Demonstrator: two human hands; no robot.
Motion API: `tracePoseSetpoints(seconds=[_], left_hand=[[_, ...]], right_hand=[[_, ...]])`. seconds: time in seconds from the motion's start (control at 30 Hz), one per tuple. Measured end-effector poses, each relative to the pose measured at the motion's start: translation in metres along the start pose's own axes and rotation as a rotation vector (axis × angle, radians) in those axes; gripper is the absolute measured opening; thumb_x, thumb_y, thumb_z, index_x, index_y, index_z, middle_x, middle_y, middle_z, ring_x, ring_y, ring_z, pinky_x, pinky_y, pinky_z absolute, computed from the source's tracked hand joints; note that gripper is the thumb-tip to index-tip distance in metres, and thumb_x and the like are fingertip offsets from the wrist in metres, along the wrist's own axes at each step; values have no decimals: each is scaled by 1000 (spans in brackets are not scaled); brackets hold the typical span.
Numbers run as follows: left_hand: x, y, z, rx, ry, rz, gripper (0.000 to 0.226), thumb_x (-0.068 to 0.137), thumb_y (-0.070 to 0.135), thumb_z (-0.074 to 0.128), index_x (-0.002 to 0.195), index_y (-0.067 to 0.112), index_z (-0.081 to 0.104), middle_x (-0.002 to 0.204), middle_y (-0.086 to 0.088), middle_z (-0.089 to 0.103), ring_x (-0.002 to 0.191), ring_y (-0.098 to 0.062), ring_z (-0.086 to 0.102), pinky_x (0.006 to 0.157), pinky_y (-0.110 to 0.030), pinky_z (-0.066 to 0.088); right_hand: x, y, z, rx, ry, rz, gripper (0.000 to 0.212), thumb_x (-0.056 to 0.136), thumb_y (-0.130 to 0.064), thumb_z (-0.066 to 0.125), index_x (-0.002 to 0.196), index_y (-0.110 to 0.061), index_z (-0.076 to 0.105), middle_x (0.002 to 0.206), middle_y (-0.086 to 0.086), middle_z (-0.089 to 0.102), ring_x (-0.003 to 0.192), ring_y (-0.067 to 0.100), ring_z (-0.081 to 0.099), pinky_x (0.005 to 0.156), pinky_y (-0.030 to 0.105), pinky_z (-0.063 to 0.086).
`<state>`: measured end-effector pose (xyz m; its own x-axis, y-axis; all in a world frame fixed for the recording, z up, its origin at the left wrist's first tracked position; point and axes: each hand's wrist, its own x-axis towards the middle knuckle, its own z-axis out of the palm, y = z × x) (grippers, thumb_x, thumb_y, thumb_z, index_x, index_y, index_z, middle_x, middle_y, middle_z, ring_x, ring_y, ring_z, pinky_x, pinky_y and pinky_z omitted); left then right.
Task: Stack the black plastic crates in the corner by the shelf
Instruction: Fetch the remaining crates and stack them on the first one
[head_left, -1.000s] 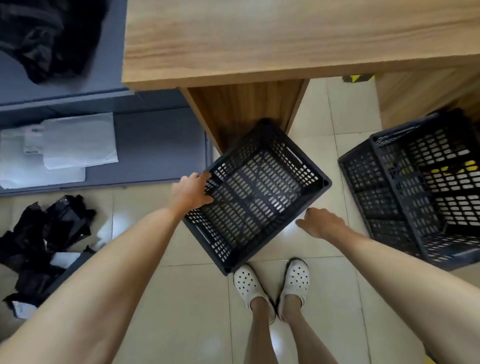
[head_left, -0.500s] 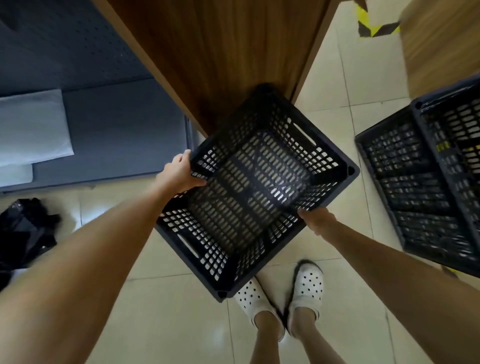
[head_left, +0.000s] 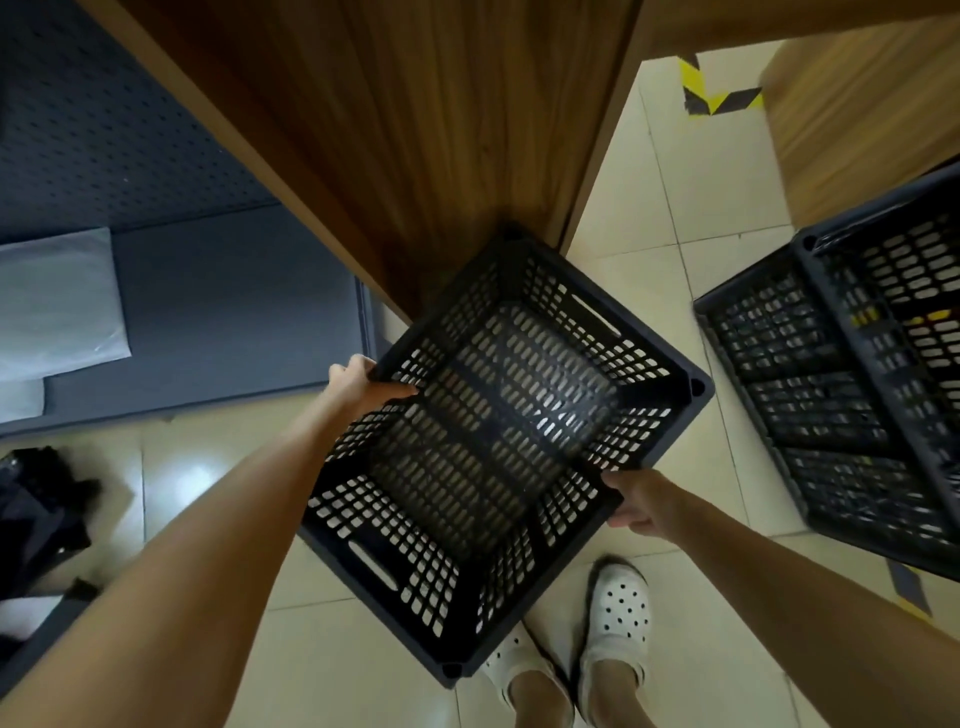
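A black perforated plastic crate (head_left: 498, 447) is in the middle of the view, open side up, in front of a wooden panel. My left hand (head_left: 363, 387) grips its left rim, fingers curled over the edge. My right hand (head_left: 641, 501) grips the right rim near the lower corner. The crate hides part of my left shoe. Two more black crates (head_left: 852, 374) lie at the right, one resting inside or against the other.
A wooden table leg panel (head_left: 415, 156) stands just behind the crate. A dark grey shelf (head_left: 208, 312) with a white packet (head_left: 52, 301) is at the left. Black bags (head_left: 36, 514) lie on the tiled floor at the lower left. Yellow-black tape (head_left: 717, 96) marks the floor beyond.
My right hand went from hovering beside the crate to gripping its rim. The crate now appears larger and closer, covering my left shoe, and the view has dipped lower under the table.
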<state>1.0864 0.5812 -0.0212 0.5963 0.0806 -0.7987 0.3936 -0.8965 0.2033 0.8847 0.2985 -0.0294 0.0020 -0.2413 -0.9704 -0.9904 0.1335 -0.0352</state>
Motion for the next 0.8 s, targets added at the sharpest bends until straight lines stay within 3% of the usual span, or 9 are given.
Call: tracePoseSetpoints(seconds=[0.1, 0.27, 0.33, 0.47, 0.57, 0.67, 0.73, 0.8], left_hand=[[-12, -2, 8, -64, 85, 61, 59, 83, 36, 75, 126, 9, 46, 128, -14, 37, 95, -21, 46, 81, -34, 43], [-45, -6, 1, -19, 102, 119, 55, 86, 43, 69, 123, 11, 46, 114, -9, 38, 90, -18, 48, 71, -29, 41], [-64, -10, -7, 3, 128, 118, 54, 86, 48, 68, 119, 12, 46, 113, -9, 41, 90, -19, 49, 70, -31, 42], [-102, -19, -33, 33, 117, 104, 51, 83, 55, 66, 108, 17, 44, 116, -11, 49, 98, -24, 55, 73, -35, 44], [-135, -27, -55, 45, 95, 72, 60, 84, 57, 65, 115, 11, 45, 121, -15, 54, 100, -26, 58, 75, -38, 51], [-173, -39, -75, 72, 76, 38, 70, 81, 63, 64, 121, 8, 47, 116, -12, 60, 102, -29, 62, 86, -47, 54], [-202, -48, -86, 98, 57, 34, 64, 80, 66, 62, 114, 12, 52, 108, -7, 66, 95, -26, 65, 86, -43, 54], [-233, -54, -92, 112, 45, 33, 52, 82, 64, 60, 104, 17, 56, 106, -7, 70, 89, -21, 65, 83, -35, 53]], right_hand=[[2, 11, 0, -28, 22, 10, 55, 93, -22, 60, 138, -2, 37, 118, 26, 66, 111, 36, 63, 88, 39, 46], [-24, 25, -1, -50, 33, 0, 58, 92, -26, 61, 139, 0, 40, 125, 24, 62, 107, 38, 65, 89, 40, 47], [-41, 26, -3, -35, 26, -4, 57, 93, -26, 61, 139, 0, 41, 130, 22, 59, 109, 38, 64, 90, 41, 47], [-80, 19, -9, -74, 65, -57, 54, 94, -24, 59, 138, 2, 40, 127, 22, 61, 107, 37, 65, 78, 36, 47], [-113, 8, -15, -190, 66, -103, 54, 94, -29, 57, 137, 1, 43, 116, 23, 65, 100, 37, 67, 81, 38, 52], [-145, -5, -22, -266, 54, -148, 60, 94, -32, 57, 140, 0, 37, 130, 21, 60, 104, 38, 66, 81, 38, 49], [-170, -12, -26, -335, 67, -184, 64, 92, -34, 58, 140, 1, 35, 129, 20, 59, 94, 35, 67, 69, 34, 47], [-190, -16, -31, -410, 66, -221, 63, 92, -35, 59, 139, 2, 37, 129, 19, 59, 99, 35, 67, 62, 32, 44]])
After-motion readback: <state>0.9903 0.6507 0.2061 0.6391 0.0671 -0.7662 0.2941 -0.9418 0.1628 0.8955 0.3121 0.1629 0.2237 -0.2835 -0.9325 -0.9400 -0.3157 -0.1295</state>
